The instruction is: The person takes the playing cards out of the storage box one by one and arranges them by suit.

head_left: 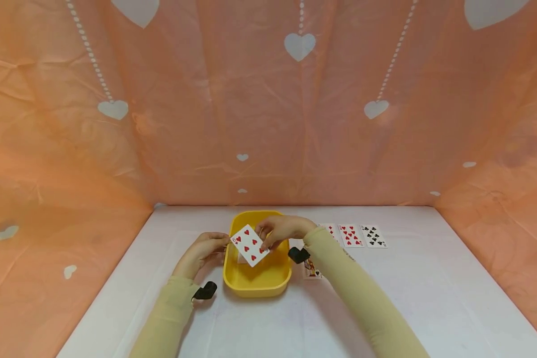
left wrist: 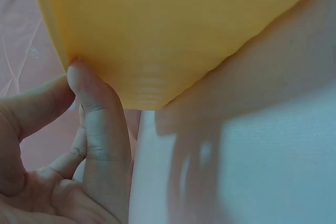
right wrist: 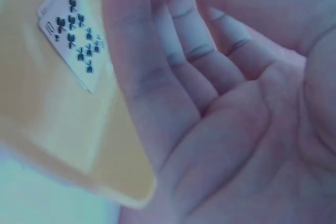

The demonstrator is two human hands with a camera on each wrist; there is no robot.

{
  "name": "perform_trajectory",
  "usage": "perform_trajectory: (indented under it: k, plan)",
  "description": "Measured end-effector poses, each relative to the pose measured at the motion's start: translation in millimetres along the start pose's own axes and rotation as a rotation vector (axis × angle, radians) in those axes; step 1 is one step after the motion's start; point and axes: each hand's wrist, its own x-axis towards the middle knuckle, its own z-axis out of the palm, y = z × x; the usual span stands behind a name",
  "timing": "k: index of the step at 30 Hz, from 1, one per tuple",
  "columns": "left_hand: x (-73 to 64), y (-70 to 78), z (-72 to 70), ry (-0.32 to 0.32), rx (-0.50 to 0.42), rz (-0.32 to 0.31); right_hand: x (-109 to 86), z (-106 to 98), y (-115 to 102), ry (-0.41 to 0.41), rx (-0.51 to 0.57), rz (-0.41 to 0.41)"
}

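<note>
My right hand (head_left: 286, 229) pinches a six of hearts playing card (head_left: 247, 242) by its right corner, face up and tilted, over the yellow tub (head_left: 257, 291). At the tub's left side, my left hand (head_left: 202, 251) grips the rim; the left wrist view shows thumb (left wrist: 100, 114) and forefinger meeting there on the tub (left wrist: 157, 35). Inside the tub lies a ten of clubs (right wrist: 79, 40), with another card's edge showing beneath it. In the right wrist view, the pinched card is out of sight beyond the right hand (right wrist: 220, 108).
Right of the tub, a row on the white table (head_left: 429, 298) has a diamonds card (head_left: 330, 229), a hearts card (head_left: 351, 235) and a clubs card (head_left: 373, 236). A face card (head_left: 312, 271) lies nearer, partly hidden by the right sleeve (head_left: 358, 283). Orange cloth (head_left: 268, 124) walls the back and sides.
</note>
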Motion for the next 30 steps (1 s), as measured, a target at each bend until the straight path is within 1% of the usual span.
perform_trajectory:
  k: [1,2,7,8,9,13,17,21,24,30]
  plan:
    - [0.1,0.2,0.0,-0.001,-0.005,0.005,-4.0,-2.0,-0.1,0.014,0.001,-0.016]
    - [-2.4,3.6,0.5,-0.008,-0.007,0.007,-8.4,-4.6,0.5,0.023,0.009,-0.033]
    - [-3.6,5.5,-1.0,-0.03,0.005,0.019,-36.6,-21.7,6.9,0.075,0.066,-0.089]
    - [-3.7,5.6,-1.4,-0.029,0.007,0.016,-43.2,-26.1,8.9,0.086,0.072,-0.099]
    - [-1.4,2.5,-2.6,-0.017,0.006,0.011,-49.4,-30.3,10.9,0.101,0.077,-0.106]
    - [-2.5,1.4,-4.4,0.01,0.001,-0.014,-76.8,-47.2,22.7,0.173,0.087,-0.124]
    - [-3.1,1.3,-5.5,0.03,-0.007,-0.033,-106.6,-59.0,39.1,0.257,0.071,-0.114]
    - [-3.7,2.1,-6.4,0.035,-0.006,-0.043,-132.5,-64.2,61.4,0.295,0.064,-0.089]
    - [-4.5,2.1,-6.8,0.03,-0.004,-0.036,-149.2,-64.4,81.2,0.316,0.098,-0.063]
    - [-6.9,0.0,-5.6,0.019,-0.022,-0.032,-181.2,-56.2,121.1,0.377,0.111,-0.009]
